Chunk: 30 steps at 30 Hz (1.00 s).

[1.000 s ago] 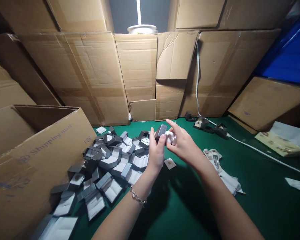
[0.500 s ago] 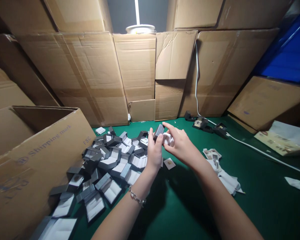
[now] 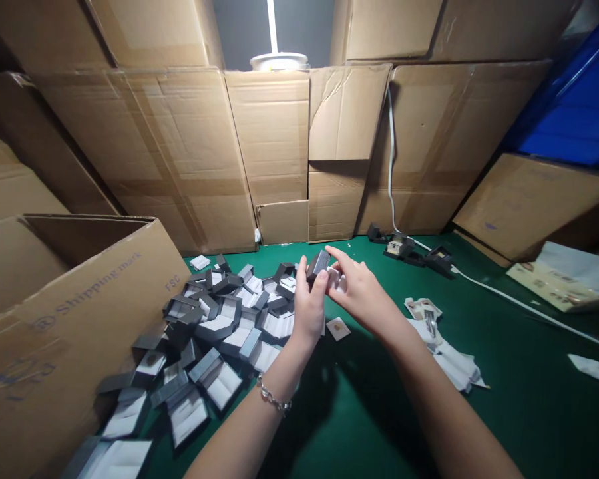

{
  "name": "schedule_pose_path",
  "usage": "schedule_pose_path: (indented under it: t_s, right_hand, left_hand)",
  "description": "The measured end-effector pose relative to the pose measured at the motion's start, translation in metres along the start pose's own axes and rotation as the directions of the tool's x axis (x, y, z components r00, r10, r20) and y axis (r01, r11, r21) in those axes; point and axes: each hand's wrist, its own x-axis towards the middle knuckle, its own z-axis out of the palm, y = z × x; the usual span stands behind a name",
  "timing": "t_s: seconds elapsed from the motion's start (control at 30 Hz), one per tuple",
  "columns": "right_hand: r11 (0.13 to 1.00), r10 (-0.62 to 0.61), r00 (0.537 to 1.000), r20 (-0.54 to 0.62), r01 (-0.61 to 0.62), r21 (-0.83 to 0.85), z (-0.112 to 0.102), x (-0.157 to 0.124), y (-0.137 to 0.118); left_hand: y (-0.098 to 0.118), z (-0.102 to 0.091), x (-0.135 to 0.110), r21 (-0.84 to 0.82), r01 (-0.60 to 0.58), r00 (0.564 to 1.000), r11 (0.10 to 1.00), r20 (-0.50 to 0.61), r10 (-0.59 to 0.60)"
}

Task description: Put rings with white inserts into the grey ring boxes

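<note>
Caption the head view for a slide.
Left hand holds a grey box, right hand a white piece, beside a box pile.

The left forearm (image 3: 252,426) and right forearm (image 3: 434,399) reach forward from the lower edge and converge at centre. The left hand (image 3: 309,309) is raised, thumb and fingertips pinched together. The right hand (image 3: 363,296) sits close beside it, forefinger extended, other fingers curled inward.

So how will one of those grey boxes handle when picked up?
Probably light and stiff: the left hand pinches a grey box with fingertips alone, walls unbent. Lids likely flop open, as those in the heap lie splayed. Inserts may slip out: the right hand holds a white insert.
</note>
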Motion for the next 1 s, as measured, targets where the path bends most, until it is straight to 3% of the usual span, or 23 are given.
schedule_pose_path:
  t_s: [0.17, 0.4, 0.57, 0.63, 0.77, 1.0]
  right_hand:
    - [1.0, -0.008, 1.0, 0.003, 0.008, 0.021, 0.001, -0.001, -0.003]
    - [0.992, -0.111, 0.994, 0.003, 0.111, 0.055, 0.009, 0.006, 0.002]
    - [0.988, -0.147, 0.989, 0.025, 0.145, 0.055, 0.001, 0.004, 0.005]
    - [0.989, -0.149, 0.989, 0.023, 0.148, 0.019, -0.005, 0.002, 0.005]
    - [0.995, -0.088, 0.996, 0.031, 0.089, -0.032, -0.015, -0.001, 0.005]
    - [0.992, -0.118, 0.993, -0.012, 0.118, -0.055, -0.016, -0.002, 0.011]
  left_hand:
    - [-0.003, -0.002, 0.002, 0.022, -0.045, 0.999, 0.999, -0.016, 0.045]
    - [-0.009, -0.002, 0.001, -0.084, -0.065, 0.998, 0.994, 0.007, 0.066]
    - [-0.016, -0.008, 0.007, -0.166, 0.043, 0.999, 0.985, -0.009, -0.045]
    - [-0.017, -0.011, 0.01, -0.174, 0.036, 0.999, 0.984, -0.032, -0.042]
    - [-0.011, -0.014, 0.013, -0.16, 0.01, 0.998, 0.987, -0.061, -0.02]
    - [0.0, -0.013, 0.012, -0.138, 0.01, 0.999, 0.99, -0.049, -0.017]
